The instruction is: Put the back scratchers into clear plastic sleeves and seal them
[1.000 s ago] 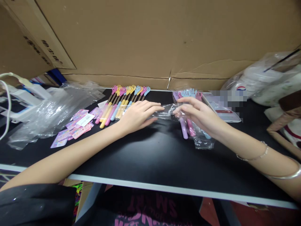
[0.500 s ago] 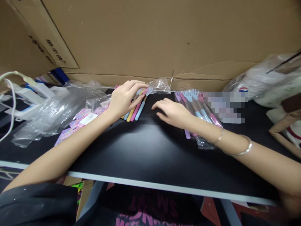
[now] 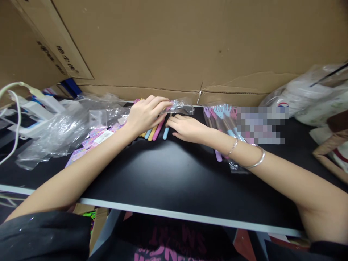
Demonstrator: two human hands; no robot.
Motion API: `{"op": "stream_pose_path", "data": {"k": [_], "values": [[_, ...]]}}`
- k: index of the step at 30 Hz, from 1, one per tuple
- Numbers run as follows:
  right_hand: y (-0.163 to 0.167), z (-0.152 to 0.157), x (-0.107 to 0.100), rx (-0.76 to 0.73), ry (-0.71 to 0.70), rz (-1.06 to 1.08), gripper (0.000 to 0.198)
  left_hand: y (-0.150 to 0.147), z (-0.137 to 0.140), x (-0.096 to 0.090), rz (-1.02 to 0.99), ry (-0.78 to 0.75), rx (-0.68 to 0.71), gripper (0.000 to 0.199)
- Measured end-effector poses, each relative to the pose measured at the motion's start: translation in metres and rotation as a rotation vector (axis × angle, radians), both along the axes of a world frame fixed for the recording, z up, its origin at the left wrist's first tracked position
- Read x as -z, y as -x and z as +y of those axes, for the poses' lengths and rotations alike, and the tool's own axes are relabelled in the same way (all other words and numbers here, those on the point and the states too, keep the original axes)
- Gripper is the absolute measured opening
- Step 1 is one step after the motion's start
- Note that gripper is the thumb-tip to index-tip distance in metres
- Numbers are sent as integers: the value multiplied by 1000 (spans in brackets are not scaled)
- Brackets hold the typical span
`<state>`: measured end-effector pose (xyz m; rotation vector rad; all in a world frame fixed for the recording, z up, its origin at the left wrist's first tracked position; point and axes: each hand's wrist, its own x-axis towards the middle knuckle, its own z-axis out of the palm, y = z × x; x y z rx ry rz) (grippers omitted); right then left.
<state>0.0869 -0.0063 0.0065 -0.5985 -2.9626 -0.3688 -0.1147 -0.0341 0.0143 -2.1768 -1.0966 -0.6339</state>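
Colourful back scratchers with claw heads and blue, yellow and pink handles point(image 3: 158, 131) lie side by side at the back of the table. My left hand point(image 3: 145, 115) rests over them, fingers stretched and thumb apart; its palm side is hidden. By its fingertips a clear plastic bag point(image 3: 186, 107) covers some of the claw heads. My right hand point(image 3: 187, 127) has its fingers closed at a blue back scratcher point(image 3: 165, 133), whose handle end sticks out below them, a little apart from the pink one.
More back scratchers in clear bags point(image 3: 218, 155) lie under my right forearm. To the left are pink printed cards point(image 3: 81, 148), crumpled clear bags point(image 3: 51, 134) and a white device with a cable point(image 3: 19, 112). A cardboard wall point(image 3: 174, 47) stands behind; bagged white cups point(image 3: 296, 92) are at right.
My right hand has moved left onto the blue back scratcher. That handle now lies slightly right of the pink one. My left hand has stayed nearly in place.
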Motion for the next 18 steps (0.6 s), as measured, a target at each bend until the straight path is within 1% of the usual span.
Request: {"op": "stream_pose_path", "data": {"k": [6, 12, 15, 18], "values": [[-18, -7, 0, -1, -59, -20, 19, -1, -1, 0, 28, 35, -2, 34], [-41, -11, 1, 19, -41, -11, 19, -4, -2, 2, 66, 14, -6, 31], [-45, -10, 1, 45, -19, -7, 21, -5, -2, 3, 102, -5, -23, 30], [-44, -5, 3, 67, -21, 1, 22, -5, -1, 5, 121, 8, -24, 30]]}}
